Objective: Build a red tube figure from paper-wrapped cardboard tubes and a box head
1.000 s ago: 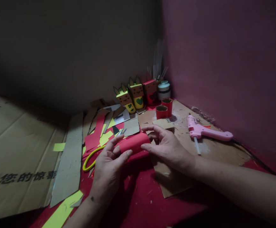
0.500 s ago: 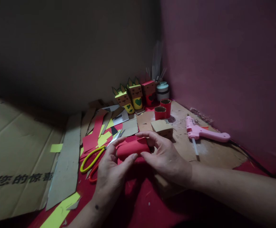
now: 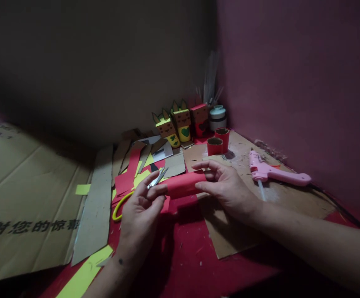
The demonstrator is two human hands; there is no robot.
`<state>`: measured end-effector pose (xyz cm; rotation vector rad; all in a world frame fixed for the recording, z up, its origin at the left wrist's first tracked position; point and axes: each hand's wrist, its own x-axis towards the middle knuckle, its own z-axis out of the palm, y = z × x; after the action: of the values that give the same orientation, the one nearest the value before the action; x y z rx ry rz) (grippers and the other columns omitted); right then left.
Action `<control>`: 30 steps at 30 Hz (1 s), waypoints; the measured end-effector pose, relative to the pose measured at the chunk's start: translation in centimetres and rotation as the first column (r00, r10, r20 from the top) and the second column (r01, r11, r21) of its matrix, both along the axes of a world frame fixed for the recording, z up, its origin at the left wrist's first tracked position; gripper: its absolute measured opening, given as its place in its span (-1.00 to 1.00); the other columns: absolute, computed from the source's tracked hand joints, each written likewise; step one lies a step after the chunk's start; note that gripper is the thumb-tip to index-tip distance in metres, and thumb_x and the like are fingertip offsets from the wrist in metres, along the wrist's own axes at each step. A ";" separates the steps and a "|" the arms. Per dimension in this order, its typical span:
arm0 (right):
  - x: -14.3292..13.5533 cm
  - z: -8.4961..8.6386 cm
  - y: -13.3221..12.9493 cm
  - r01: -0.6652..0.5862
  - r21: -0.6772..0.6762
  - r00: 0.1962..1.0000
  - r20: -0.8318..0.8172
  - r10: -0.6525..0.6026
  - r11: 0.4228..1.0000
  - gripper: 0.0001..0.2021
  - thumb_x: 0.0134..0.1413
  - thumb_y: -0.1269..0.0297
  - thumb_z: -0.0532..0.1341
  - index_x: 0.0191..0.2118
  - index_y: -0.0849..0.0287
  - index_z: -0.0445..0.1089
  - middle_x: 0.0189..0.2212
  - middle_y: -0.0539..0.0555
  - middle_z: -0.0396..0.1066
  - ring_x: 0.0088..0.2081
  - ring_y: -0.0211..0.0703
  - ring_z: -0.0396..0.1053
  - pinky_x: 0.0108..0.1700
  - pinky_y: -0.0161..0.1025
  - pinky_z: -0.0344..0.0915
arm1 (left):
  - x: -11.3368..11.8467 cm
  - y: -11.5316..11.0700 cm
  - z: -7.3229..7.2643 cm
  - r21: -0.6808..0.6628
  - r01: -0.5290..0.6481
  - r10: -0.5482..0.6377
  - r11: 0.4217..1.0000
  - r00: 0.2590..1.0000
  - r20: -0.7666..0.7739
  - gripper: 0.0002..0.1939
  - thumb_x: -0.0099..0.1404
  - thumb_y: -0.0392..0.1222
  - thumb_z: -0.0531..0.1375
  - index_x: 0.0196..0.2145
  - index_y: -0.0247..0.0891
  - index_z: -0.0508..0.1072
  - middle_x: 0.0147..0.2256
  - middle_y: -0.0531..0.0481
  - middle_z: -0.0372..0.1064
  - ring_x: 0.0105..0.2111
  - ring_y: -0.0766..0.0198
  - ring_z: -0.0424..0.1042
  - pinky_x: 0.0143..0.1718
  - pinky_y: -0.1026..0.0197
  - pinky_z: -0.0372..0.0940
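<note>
A red paper-covered tube [image 3: 184, 184] lies sideways between my two hands, above the red table surface. My right hand [image 3: 231, 192] grips its right end, thumb in front and fingers at the back and end. At the left end, my left hand [image 3: 142, 215] has fingertips against or just inside the opening; its thumb is off the tube. Scissors [image 3: 157, 179] with a yellow handle lie behind my left hand, which partly covers them. Just behind my right hand sits a small cardboard box [image 3: 219, 158], mostly hidden.
Two short red tubes [image 3: 214, 147] stand behind, near several cardboard figures [image 3: 181, 120] and a lidded jar [image 3: 217, 118]. A pink glue gun [image 3: 270, 171] rests at right on a cardboard sheet [image 3: 229, 238]. Paper scraps [image 3: 127, 180] and a large carton [image 3: 27, 198] are at left.
Both hands have shifted apart towards the tube's ends, and my left thumb has come off it. The tube shows more of its length. The whole view has swung slightly left.
</note>
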<state>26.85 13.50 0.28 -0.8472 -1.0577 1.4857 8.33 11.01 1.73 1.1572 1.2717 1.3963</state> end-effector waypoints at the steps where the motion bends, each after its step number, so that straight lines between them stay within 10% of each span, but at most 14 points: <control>1: 0.1 0.1 0.0 0.016 -0.003 1.000 -0.005 -0.016 1.000 -0.68 -0.14 0.55 0.29 -0.18 0.15 0.39 -0.32 0.00 0.52 -0.39 -0.26 0.48 -0.37 -0.30 0.41 | -0.3 0.2 0.0 0.016 -0.023 0.023 1.000 1.000 -0.006 -0.47 0.11 -0.28 0.40 0.04 -0.28 0.41 -0.35 0.00 0.59 -0.32 0.33 0.53 -0.21 0.38 0.38; 13: 0.1 0.1 -0.1 -0.004 -0.065 0.998 -0.064 -0.001 0.998 -0.69 -0.16 0.54 0.32 -0.21 0.17 0.41 -0.38 0.00 0.53 -0.42 -0.25 0.48 -0.39 -0.30 0.38 | -1.6 0.5 0.4 -0.110 -0.058 0.037 0.992 0.982 -0.186 -0.75 0.21 -0.07 0.33 -0.50 -0.28 0.45 -0.73 0.16 0.28 -0.78 0.50 0.14 -0.73 0.44 0.02; 30: -0.1 -0.5 -0.2 0.033 0.058 0.998 0.058 -0.037 0.998 -0.73 -0.09 0.44 0.31 -0.19 0.15 0.41 -0.28 0.04 0.49 -0.31 -0.20 0.47 -0.25 -0.20 0.42 | -0.9 0.1 0.4 -0.067 0.013 -0.026 0.998 0.979 -0.201 -0.77 0.13 -0.09 0.38 -0.27 -0.21 0.55 -0.34 0.02 0.53 -0.37 0.29 0.46 -0.36 0.35 0.33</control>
<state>26.75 13.33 -0.23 -0.8692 -1.1182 1.4021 7.45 11.13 2.09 1.2886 1.4328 1.2374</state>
